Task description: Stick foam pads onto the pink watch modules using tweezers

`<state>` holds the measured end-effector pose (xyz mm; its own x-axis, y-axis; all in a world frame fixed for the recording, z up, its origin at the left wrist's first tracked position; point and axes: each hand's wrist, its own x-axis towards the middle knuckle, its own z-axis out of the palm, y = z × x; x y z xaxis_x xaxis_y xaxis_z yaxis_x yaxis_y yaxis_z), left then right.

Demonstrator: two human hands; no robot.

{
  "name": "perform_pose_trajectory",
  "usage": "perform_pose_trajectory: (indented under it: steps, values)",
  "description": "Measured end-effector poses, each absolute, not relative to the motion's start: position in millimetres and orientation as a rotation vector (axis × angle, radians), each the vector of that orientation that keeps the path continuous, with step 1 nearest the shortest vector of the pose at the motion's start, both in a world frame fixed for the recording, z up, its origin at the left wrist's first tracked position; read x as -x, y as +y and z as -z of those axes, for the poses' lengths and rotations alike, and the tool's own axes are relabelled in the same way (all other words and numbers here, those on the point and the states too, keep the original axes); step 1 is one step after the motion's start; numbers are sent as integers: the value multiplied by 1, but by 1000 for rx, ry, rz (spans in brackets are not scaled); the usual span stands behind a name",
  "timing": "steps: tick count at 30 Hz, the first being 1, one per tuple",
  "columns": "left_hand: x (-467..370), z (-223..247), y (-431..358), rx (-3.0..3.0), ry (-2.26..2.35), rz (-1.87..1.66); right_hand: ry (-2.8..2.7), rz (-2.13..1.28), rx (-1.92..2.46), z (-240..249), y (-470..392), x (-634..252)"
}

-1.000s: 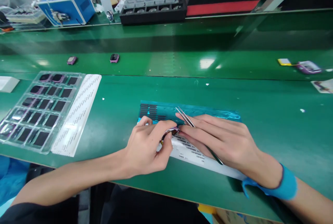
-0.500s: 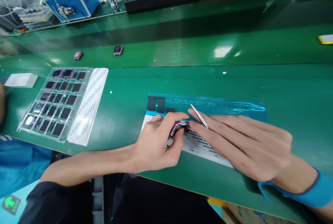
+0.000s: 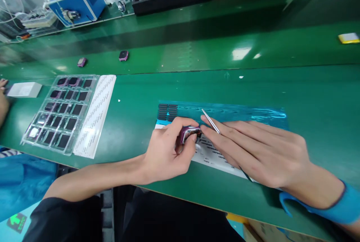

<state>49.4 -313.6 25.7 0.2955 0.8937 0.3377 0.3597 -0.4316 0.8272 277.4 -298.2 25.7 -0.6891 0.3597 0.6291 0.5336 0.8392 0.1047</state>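
Observation:
Between the thumb and fingers of my left hand (image 3: 168, 152) is a small purple watch case (image 3: 186, 134), tilted with its open side toward my right hand. My right hand (image 3: 264, 152) has metal tweezers (image 3: 210, 121) tucked among its fingers, the tip pointing up and left. Its fingertips meet the right edge of the watch case; what they do there is partly hidden. Under both hands lies a white sheet with printed marks (image 3: 209, 154). Behind it, a blue film strip (image 3: 239, 112) carries several black adhesive pieces (image 3: 168, 111) at its left end.
On the left, a clear tray (image 3: 67, 152) holds several dark screens and purple cases, beside a white label sheet (image 3: 95, 116). Two purple watch cases (image 3: 123, 55) (image 3: 81, 62) sit farther back. A white box (image 3: 24, 89), a co-worker's hand (image 3: 3, 99) and a yellow-edged battery (image 3: 348, 38) also show.
Both hands have shifted slightly left and up with the watch case, which has turned a little. The co-worker's hand at the left edge shows more now.

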Motion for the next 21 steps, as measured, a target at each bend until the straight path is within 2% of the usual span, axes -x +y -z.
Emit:
perform_pose_trajectory:
  steps: [15, 21]
  values:
    - [-49, -27, -315, -2053, 1002, -1187, -2369, 581, 680, -30, -323, -267]
    - [-48, -39, -316, -1939, 925, -1280, -2361, 238, 760, -36, -330, -273]
